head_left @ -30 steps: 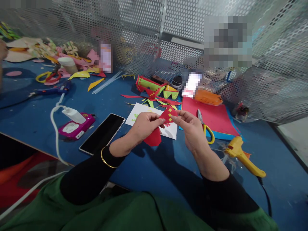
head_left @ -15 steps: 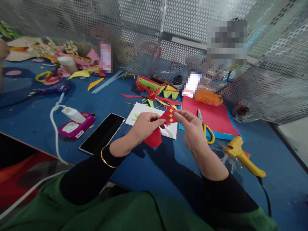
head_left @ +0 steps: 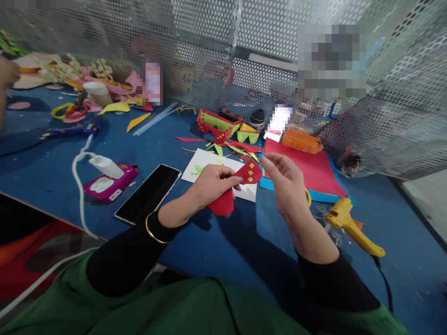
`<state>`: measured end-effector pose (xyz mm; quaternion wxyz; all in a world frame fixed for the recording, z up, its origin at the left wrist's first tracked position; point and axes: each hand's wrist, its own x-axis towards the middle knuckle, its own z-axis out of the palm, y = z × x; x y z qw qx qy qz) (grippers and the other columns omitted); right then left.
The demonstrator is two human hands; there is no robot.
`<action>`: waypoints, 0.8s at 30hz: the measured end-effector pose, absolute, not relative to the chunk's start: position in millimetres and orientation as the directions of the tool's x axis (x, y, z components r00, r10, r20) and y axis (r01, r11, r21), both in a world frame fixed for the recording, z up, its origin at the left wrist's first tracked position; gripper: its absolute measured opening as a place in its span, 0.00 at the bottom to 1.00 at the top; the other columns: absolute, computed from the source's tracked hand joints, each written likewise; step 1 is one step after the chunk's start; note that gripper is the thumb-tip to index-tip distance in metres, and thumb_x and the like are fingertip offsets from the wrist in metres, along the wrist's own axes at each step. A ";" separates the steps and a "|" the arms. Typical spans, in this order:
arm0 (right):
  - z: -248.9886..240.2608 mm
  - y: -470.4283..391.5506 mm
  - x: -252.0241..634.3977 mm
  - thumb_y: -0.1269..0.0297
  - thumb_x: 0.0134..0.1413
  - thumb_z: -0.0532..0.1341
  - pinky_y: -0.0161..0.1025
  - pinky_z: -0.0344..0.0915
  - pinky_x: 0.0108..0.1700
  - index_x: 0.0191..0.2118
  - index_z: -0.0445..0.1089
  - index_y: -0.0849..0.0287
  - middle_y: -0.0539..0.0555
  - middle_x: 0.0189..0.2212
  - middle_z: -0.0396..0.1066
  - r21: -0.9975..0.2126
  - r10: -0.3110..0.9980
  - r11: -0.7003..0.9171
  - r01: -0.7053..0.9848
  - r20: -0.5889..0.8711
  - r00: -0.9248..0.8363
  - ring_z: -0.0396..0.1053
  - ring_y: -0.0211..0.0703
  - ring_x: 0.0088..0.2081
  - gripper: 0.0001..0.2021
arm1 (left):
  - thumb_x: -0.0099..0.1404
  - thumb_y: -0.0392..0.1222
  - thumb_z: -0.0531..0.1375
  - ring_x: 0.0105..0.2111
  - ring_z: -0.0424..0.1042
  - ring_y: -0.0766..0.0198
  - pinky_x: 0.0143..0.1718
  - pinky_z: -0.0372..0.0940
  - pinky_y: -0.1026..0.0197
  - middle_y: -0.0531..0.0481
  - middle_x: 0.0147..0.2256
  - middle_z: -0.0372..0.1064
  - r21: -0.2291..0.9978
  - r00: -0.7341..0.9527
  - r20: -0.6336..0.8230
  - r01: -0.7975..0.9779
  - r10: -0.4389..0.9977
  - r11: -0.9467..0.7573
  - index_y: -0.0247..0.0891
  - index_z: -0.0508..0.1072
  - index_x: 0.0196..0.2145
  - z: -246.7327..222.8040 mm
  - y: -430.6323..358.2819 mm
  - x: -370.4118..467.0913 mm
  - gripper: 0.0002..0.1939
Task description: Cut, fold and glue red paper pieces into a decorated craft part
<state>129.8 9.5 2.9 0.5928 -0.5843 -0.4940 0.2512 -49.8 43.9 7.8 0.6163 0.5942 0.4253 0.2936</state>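
My left hand (head_left: 214, 186) is closed on a red paper cutout (head_left: 256, 174), which carries a row of yellow diamonds on its right end. The lower red part hangs below my fingers. Just right of the cutout, my right hand (head_left: 288, 184) has thumb and forefinger pinched together; anything between them is too small to make out. Beneath my left hand lies a white sheet (head_left: 190, 171) with small green and yellow pieces on it. Scissors (head_left: 308, 197) are mostly hidden behind my right hand, with only some yellow handle showing.
A phone (head_left: 150, 193) and a purple power socket (head_left: 111, 184) lie to the left. Red and blue sheets (head_left: 303, 167) and a yellow glue gun (head_left: 352, 225) are on the right. Paper glasses (head_left: 218, 125) and scraps stand behind. Another person's hand (head_left: 9, 74) shows far left.
My right hand has moved right, off the edge of the red cutout, and now covers most of the scissors. The cutout has shifted slightly right in my left hand.
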 end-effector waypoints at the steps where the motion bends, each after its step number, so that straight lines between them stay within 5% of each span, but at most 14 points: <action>1: 5.0 8.6 131.8 0.53 0.55 0.67 0.50 0.67 0.54 0.45 0.74 0.54 0.56 0.45 0.77 -0.898 0.866 0.223 0.378 0.361 0.346 0.73 0.50 0.50 0.15 | 0.61 0.40 0.62 0.19 0.70 0.67 0.24 0.65 0.65 0.51 0.20 0.72 0.982 0.482 -0.163 0.163 0.861 0.094 0.38 0.76 0.24 7.0 44.3 -49.9 0.10; 5: 14.9 3.3 134.9 0.60 0.58 0.66 0.56 0.59 0.62 0.52 0.72 0.49 0.53 0.46 0.79 -0.631 0.847 0.387 0.673 0.531 0.010 0.73 0.52 0.53 0.15 | 0.58 0.38 0.61 0.23 0.72 0.65 0.27 0.64 0.64 0.50 0.23 0.75 0.963 0.553 -0.044 0.244 0.832 -0.112 0.38 0.78 0.23 1.9 46.5 -49.8 0.08; 10: 17.6 1.1 136.3 0.68 0.59 0.61 0.60 0.46 0.68 0.39 0.76 0.49 0.50 0.36 0.80 -0.424 0.826 0.467 0.776 0.521 -0.213 0.75 0.49 0.46 0.07 | 0.58 0.39 0.61 0.25 0.72 0.63 0.29 0.64 0.63 0.53 0.22 0.75 0.912 0.590 0.004 0.329 0.807 -0.245 0.40 0.80 0.27 -4.5 46.7 -49.3 0.07; 14: 17.0 3.4 141.8 0.67 0.59 0.61 0.60 0.49 0.66 0.37 0.77 0.49 0.48 0.32 0.79 -0.483 0.855 0.416 0.771 0.497 -0.150 0.75 0.46 0.38 0.07 | 0.60 0.48 0.65 0.35 0.76 0.58 0.40 0.67 0.59 0.50 0.32 0.80 0.857 0.473 0.128 0.390 0.872 -0.337 0.42 0.82 0.33 -3.5 47.5 -50.9 0.09; 18: 18.8 4.7 147.4 0.64 0.57 0.62 0.54 0.64 0.53 0.36 0.77 0.51 0.49 0.29 0.76 -0.655 0.851 0.250 0.713 0.500 0.161 0.72 0.46 0.33 0.05 | 0.64 0.49 0.65 0.50 0.73 0.57 0.52 0.65 0.58 0.45 0.48 0.77 0.864 0.121 0.362 0.330 0.924 -0.381 0.42 0.79 0.45 0.2 53.7 -54.9 0.14; 21: 18.7 4.8 148.7 0.63 0.57 0.63 0.46 0.65 0.41 0.38 0.77 0.54 0.52 0.30 0.76 -0.733 0.816 0.198 0.651 0.491 0.304 0.71 0.46 0.34 0.06 | 0.65 0.49 0.65 0.45 0.74 0.60 0.46 0.68 0.61 0.45 0.45 0.77 0.956 -0.033 0.262 0.142 0.964 -0.255 0.40 0.77 0.45 -0.6 59.0 -55.1 0.15; 24: 17.0 5.7 148.0 0.63 0.57 0.63 0.45 0.64 0.40 0.37 0.77 0.56 0.52 0.30 0.76 -0.726 0.771 0.205 0.656 0.533 0.349 0.71 0.45 0.33 0.06 | 0.62 0.50 0.66 0.36 0.74 0.63 0.35 0.67 0.64 0.47 0.38 0.77 0.999 0.021 0.041 -0.008 0.999 -0.041 0.37 0.76 0.46 -3.3 60.7 -52.5 0.18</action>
